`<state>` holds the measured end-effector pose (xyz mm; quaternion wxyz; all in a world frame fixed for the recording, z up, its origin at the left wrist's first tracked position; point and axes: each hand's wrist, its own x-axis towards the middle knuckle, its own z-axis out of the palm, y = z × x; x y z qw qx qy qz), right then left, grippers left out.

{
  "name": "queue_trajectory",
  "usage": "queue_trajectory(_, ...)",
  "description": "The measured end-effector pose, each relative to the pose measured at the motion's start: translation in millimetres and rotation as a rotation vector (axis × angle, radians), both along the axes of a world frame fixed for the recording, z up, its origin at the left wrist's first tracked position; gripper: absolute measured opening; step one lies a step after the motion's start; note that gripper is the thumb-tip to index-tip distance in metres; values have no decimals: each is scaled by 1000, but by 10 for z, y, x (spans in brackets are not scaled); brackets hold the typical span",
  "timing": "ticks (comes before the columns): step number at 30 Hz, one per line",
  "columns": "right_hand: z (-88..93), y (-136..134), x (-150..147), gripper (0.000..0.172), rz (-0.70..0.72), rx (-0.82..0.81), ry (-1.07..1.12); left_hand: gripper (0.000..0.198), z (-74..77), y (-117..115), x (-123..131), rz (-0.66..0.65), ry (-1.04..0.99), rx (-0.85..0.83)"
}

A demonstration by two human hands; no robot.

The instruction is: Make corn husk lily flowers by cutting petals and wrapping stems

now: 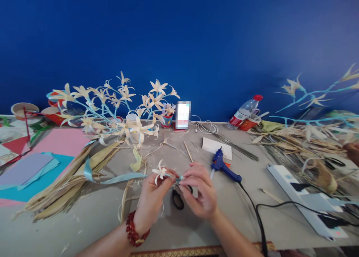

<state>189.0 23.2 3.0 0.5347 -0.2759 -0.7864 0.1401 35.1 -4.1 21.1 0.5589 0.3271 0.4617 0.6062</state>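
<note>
Between the fingertips of my left hand [153, 193], which wears a red bead bracelet [132, 231], is the stem of a small cream-white handmade flower [160, 171]. My right hand [200, 189] pinches the light-blue wrapped end of that same stem, its fingers closed close to the left thumb. A light-blue ribbon [120, 179] trails off to the left from behind my left hand. Beneath the hands lie scissors [177, 200], mostly hidden apart from the black handles. A blue hot glue gun [224, 166] rests just right of my right hand.
Bunches of finished flowers [123, 96] stand at the back left. Dried husks [70, 182] and coloured paper [28, 171] cover the left side. On the right are a power strip [291, 197] with black cables, a tilted bottle [244, 113], and another person's hand [352, 152].
</note>
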Motion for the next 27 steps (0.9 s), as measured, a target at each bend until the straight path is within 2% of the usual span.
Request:
queue_trajectory(3, 25, -2, 132, 38, 62, -96, 194, 3, -42, 15, -4, 3, -31, -33)
queue_trajectory(4, 37, 10, 178, 36, 64, -133, 221, 3, -59, 22, -7, -2, -46, -48)
queue_trajectory(6, 61, 62, 254, 21, 28, -249, 274, 4, -90, 36, -13, -13, -80, -77)
queue_trajectory(9, 69, 202, 328, 2, -22, -516, 469, 6, -122, 55, -18, -8, -142, -112)
queue_trajectory(12, 29, 351, 397, 14, 55, -735, 678, 8, -138, 76, -18, -5, -205, -146)
queue_trajectory(17, -22, 431, 526, 10, 2, -696, 684, 10, -146, 97, -19, -28, -221, -156)
queue_trajectory(21, 11, 396, 521, 12, 101, -793, 760, 10, -149, 87, -22, -29, -200, -161)
queue_trajectory(27, 41, 392, 477, 26, 188, -932, 768, 12, -149, 74, -21, -21, -162, -164)
